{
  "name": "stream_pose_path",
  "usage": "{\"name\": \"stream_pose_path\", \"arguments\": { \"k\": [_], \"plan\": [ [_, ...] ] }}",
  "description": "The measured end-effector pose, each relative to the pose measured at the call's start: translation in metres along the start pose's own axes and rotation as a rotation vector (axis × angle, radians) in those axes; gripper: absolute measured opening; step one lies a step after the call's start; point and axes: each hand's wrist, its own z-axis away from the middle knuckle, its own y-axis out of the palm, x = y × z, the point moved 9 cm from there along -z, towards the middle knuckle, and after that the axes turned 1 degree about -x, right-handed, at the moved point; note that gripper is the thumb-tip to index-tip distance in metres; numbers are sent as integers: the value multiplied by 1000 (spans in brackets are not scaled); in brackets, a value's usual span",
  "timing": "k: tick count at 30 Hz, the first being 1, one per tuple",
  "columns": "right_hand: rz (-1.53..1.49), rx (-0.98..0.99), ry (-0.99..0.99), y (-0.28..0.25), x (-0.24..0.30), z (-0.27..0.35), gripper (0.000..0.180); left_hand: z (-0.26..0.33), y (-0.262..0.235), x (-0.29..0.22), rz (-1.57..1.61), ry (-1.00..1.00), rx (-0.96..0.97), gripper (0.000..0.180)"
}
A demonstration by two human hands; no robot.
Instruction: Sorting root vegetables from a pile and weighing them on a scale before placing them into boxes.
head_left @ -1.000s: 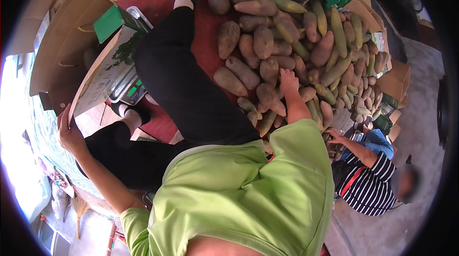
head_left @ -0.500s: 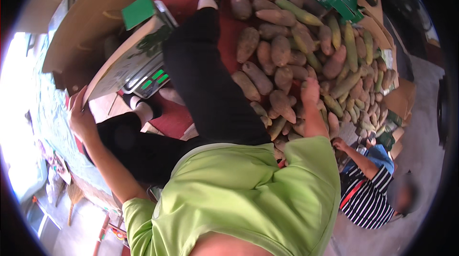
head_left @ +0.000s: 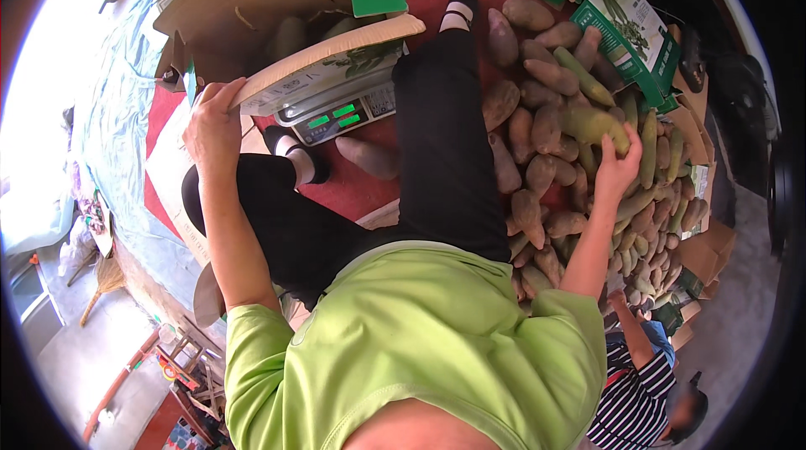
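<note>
My right hand (head_left: pixel 620 166) grips the near end of a long yellow-green vegetable (head_left: pixel 590 126), fingers curled round it, above a heap of pinkish-brown tubers (head_left: pixel 526 211) and other green ones. At the left, my left hand (head_left: pixel 215 129) pinches the near corner of an open cardboard carton (head_left: pixel 336 51). A few dark, rounded pieces (head_left: pixel 290 37) show inside the carton, partly hidden by its near wall. The carton rests on or over a digital scale (head_left: pixel 340 118) with green lit displays; the carton covers part of it.
One loose tuber (head_left: pixel 367 156) lies on the red floor covering between my legs. Green printed cartons (head_left: pixel 634 39) stand beyond the heap. A person in a striped shirt (head_left: pixel 634 395) is at the lower right. A broom (head_left: pixel 102 282) leans at the left.
My right hand has moved farther out over the heap and now holds the yellow-green vegetable. My view has shifted, showing more of the carton. The left hand still grips the carton.
</note>
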Motion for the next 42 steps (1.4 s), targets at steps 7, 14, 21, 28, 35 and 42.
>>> {"name": "stream_pose_path", "arguments": {
  "k": [7,14,21,28,35,42],
  "plan": [
    [-911,17,-96,15,168,-61,36,-3,2,-2,-43,55,14,28],
    [-1272,335,-361,81,333,-57,34,-3,4,3,-44,49,21,29],
    [-851,210,-383,137,360,-44,30,-5,8,5,-10,41,41,30],
    [-796,168,-176,136,190,-23,23,-11,20,9,113,198,33,32],
    [-278,135,289,121,-85,97,19,-7,16,-1,123,172,42,25],
    [326,259,550,41,-238,204,27,-7,23,5,102,233,2,26]
  ]
}}
